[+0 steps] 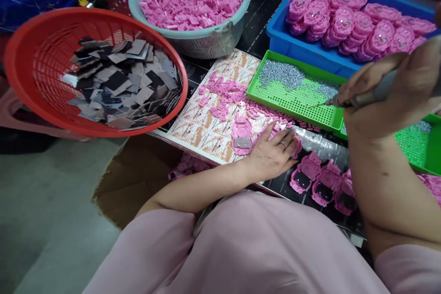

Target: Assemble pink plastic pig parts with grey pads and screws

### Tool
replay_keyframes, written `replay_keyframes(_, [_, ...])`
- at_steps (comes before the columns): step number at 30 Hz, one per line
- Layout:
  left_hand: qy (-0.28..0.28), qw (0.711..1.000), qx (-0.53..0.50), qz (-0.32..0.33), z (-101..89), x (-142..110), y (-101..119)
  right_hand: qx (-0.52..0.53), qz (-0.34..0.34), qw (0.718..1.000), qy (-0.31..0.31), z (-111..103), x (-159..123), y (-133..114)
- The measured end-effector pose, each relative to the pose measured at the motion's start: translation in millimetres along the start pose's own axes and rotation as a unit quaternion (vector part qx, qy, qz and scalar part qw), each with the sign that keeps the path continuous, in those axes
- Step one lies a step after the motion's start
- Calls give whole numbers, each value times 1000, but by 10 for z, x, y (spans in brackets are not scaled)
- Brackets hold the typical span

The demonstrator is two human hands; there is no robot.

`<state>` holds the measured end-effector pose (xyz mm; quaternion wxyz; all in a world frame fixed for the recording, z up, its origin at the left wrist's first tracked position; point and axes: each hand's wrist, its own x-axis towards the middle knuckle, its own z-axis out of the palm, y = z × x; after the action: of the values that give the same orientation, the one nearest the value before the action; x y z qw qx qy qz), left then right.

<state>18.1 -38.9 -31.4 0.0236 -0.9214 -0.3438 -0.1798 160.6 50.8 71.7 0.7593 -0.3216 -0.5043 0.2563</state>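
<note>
Left hand (272, 154) lies palm down, fingers spread, over a pink shell (297, 147) near the patterned board's (196, 128) front edge; its grip underneath cannot be told. Right hand (396, 105) is closed around a screwdriver (377, 91), tip over the green tray (285, 98) of screws (282, 73). Judged: shell light, stiff, somewhat slippery, thin tabs fragile; best held by its outer rim. Along the dark mat's (327, 140) front edge: black-plated shells (308, 165). Farther out: red basket (103, 131), blue bin (303, 48).
</note>
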Motion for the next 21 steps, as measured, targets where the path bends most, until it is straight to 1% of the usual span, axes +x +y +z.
replay_keyframes(1, [-4,1000,1,0,-3,2,5,19,-15,1000,-2,-38,-67,-74])
replay_keyframes(2, [-9,1000,2,0,-9,5,9,30,-12,999,-24,-82,-142,-135])
replay_keyframes(5, [-24,1000,2,-2,-41,19,18,21,33,993,-111,-213,-361,-241])
replay_keyframes(7, [-27,1000,-1,-1,-58,29,20,16,53,989,-138,-269,-459,-259])
replay_keyframes(10, [-24,1000,1,-3,-63,36,25,23,59,986,-151,-298,-519,-225])
replay_keyframes(17, [-22,1000,9,1,-59,37,32,16,57,985,-160,-281,-597,-75])
replay_keyframes(20, [-20,1000,16,5,-66,45,36,13,76,982,-174,-305,-595,-108])
replay_keyframes(21, [-20,1000,20,7,-70,46,36,15,76,983,-168,-332,-562,-139])
